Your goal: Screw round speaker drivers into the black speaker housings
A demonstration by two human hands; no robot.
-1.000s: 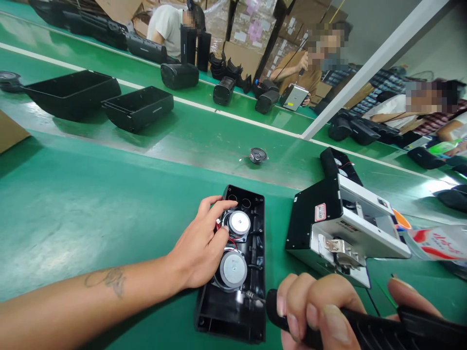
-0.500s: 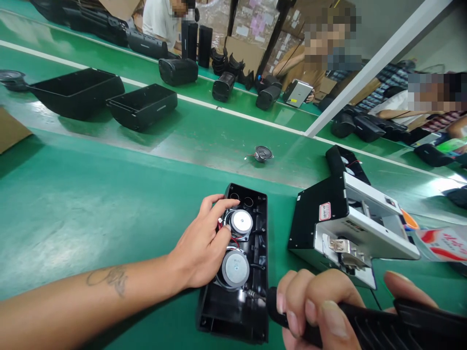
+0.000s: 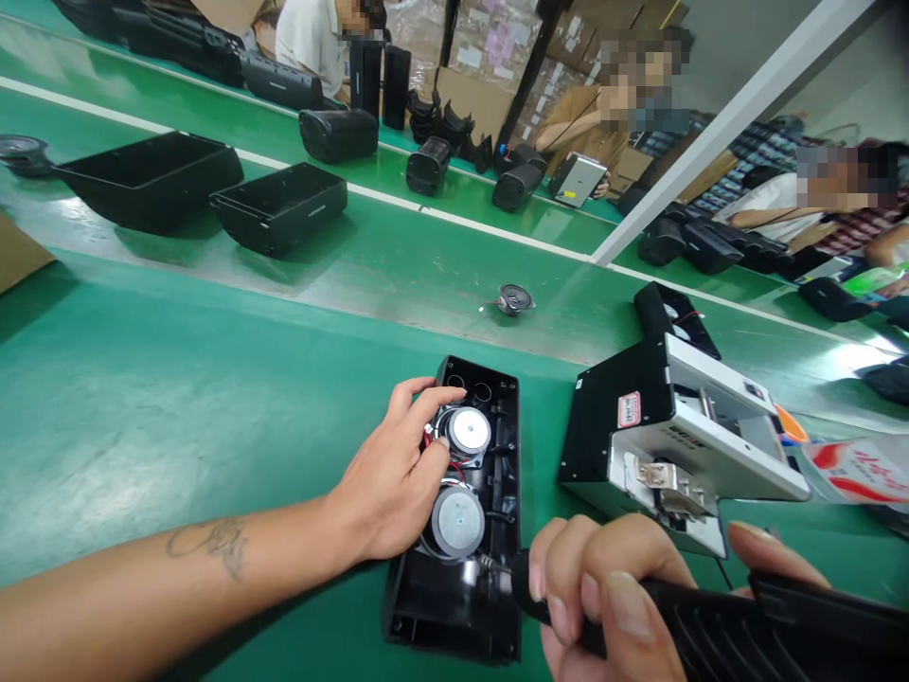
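A black open speaker housing [image 3: 497, 493] lies on the green bench in front of me, with two round silver-backed drivers [image 3: 465, 433] inside and red wires beside them. My left hand [image 3: 394, 474] rests on its left edge, fingers spread over the upper driver. My right hand [image 3: 603, 597] grips a black electric screwdriver [image 3: 710, 635], whose metal tip [image 3: 490, 564] touches the housing near the lower driver.
A black-and-white screw feeder box [image 3: 668, 436] stands right of the housing. A loose small driver [image 3: 512, 300] lies on the conveyor belt. Two open black shells [image 3: 280, 204] sit far left. Other people sit across the line among black speaker bodies.
The view shifted slightly. My right hand and the screwdriver edged left, keeping the tip in the housing. My left hand stays on the upper driver.
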